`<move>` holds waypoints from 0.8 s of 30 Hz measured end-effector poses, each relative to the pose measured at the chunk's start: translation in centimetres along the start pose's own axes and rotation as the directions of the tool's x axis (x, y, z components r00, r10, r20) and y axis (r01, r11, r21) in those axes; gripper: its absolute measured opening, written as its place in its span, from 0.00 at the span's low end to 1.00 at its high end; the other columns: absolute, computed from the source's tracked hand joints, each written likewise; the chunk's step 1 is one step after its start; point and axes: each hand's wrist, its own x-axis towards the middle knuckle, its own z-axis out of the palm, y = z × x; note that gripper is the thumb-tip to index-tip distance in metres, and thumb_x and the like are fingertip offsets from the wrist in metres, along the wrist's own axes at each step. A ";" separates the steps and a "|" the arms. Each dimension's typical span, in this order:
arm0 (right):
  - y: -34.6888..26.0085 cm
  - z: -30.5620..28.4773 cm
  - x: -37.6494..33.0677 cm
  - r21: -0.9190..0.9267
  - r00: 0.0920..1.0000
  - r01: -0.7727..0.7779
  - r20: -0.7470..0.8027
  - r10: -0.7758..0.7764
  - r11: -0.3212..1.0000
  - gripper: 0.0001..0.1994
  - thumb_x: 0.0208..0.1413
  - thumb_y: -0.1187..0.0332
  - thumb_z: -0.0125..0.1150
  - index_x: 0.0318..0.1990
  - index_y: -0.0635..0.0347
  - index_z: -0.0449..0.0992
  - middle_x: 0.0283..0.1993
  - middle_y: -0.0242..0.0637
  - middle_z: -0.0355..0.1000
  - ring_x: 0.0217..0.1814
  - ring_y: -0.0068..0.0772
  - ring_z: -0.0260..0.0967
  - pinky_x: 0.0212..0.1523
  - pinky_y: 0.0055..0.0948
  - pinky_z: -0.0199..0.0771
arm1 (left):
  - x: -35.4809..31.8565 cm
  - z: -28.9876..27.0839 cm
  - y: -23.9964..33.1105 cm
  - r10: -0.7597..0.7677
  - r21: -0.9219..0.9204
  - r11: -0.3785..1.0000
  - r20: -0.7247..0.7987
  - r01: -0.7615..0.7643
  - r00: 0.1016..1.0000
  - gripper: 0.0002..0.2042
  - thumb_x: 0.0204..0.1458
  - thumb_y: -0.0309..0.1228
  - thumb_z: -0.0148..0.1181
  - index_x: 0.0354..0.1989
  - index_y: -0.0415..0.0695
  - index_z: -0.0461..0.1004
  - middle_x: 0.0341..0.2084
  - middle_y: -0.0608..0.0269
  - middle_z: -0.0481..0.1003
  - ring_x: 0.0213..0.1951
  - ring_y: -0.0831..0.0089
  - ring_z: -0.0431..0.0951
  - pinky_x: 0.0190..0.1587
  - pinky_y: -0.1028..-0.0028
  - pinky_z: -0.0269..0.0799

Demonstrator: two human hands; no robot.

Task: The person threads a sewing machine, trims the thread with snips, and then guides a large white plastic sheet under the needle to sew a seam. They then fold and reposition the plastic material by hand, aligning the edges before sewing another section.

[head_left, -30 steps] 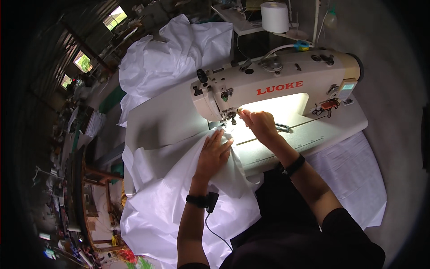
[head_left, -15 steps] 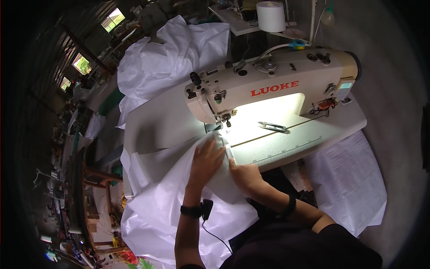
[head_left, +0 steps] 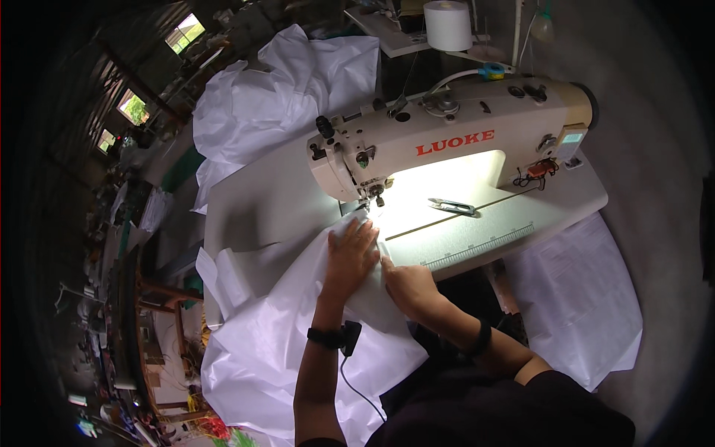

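A white sheet of thin, creased material (head_left: 275, 343) lies over the front of the sewing table and hangs down toward my lap. Its edge runs up under the needle area of a cream sewing machine (head_left: 454, 123). My left hand (head_left: 348, 261) rests flat on the sheet, fingers extended, just short of the presser foot (head_left: 366, 205). To its right, my right hand (head_left: 411, 287) is closed at the sheet's folded edge, thumb and fingers pinching it at the table's front. The fabric directly under the foot is too small to make out.
Thread snips (head_left: 452, 207) lie on the lit machine bed beneath the arm. More white material (head_left: 290, 97) is heaped behind the table, and another white stack (head_left: 577, 298) hangs at the right. A thread cone (head_left: 447, 26) stands at the back.
My left hand has slid forward and slightly right, nearer the presser foot. The sheet's left edge has shifted and folded differently. My right hand stays almost in place.
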 end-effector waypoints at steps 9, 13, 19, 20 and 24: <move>0.3 0.7 0.8 -0.047 1.000 -0.009 -0.004 0.008 0.999 0.19 0.60 0.72 0.45 0.57 0.71 0.68 0.25 0.44 0.76 0.27 0.47 0.77 0.27 0.43 0.75 | 0.6 0.2 -0.8 0.031 0.019 0.999 -0.047 -0.030 0.998 0.22 0.60 0.41 0.52 0.63 0.53 0.67 0.66 0.62 0.61 0.71 0.64 0.54 0.68 0.39 0.40; 0.7 1.2 1.6 0.000 1.000 0.008 -0.027 -0.008 1.000 0.18 0.60 0.72 0.45 0.56 0.71 0.69 0.24 0.44 0.76 0.26 0.46 0.77 0.26 0.43 0.75 | 0.2 -0.3 -1.0 0.072 0.005 0.997 -0.092 -0.072 0.993 0.22 0.59 0.41 0.53 0.62 0.53 0.68 0.66 0.60 0.61 0.70 0.64 0.56 0.66 0.38 0.45; 1.2 2.4 3.7 -0.013 0.997 -0.008 -0.078 0.007 1.000 0.18 0.61 0.71 0.46 0.55 0.70 0.70 0.23 0.41 0.76 0.23 0.44 0.76 0.23 0.41 0.74 | -5.2 -0.2 -2.6 -0.285 0.308 0.908 -0.040 0.283 0.958 0.22 0.58 0.40 0.56 0.63 0.57 0.68 0.67 0.61 0.60 0.70 0.61 0.56 0.67 0.39 0.44; 1.1 2.4 4.4 -0.055 0.999 -0.007 -0.039 0.005 0.998 0.18 0.61 0.71 0.46 0.55 0.70 0.70 0.22 0.41 0.76 0.23 0.44 0.76 0.22 0.40 0.74 | -5.5 -0.2 -3.6 -0.230 0.286 0.925 -0.101 0.249 0.968 0.22 0.58 0.40 0.56 0.63 0.57 0.68 0.67 0.61 0.60 0.70 0.61 0.56 0.67 0.39 0.44; 0.2 1.7 5.5 -0.182 0.998 0.030 -0.043 -0.038 0.983 0.18 0.63 0.69 0.46 0.56 0.70 0.70 0.23 0.41 0.76 0.22 0.44 0.76 0.21 0.40 0.74 | -3.2 -1.9 -8.1 -0.213 -0.124 0.972 -0.089 0.202 0.973 0.22 0.56 0.37 0.61 0.61 0.58 0.71 0.69 0.65 0.58 0.72 0.64 0.52 0.70 0.45 0.37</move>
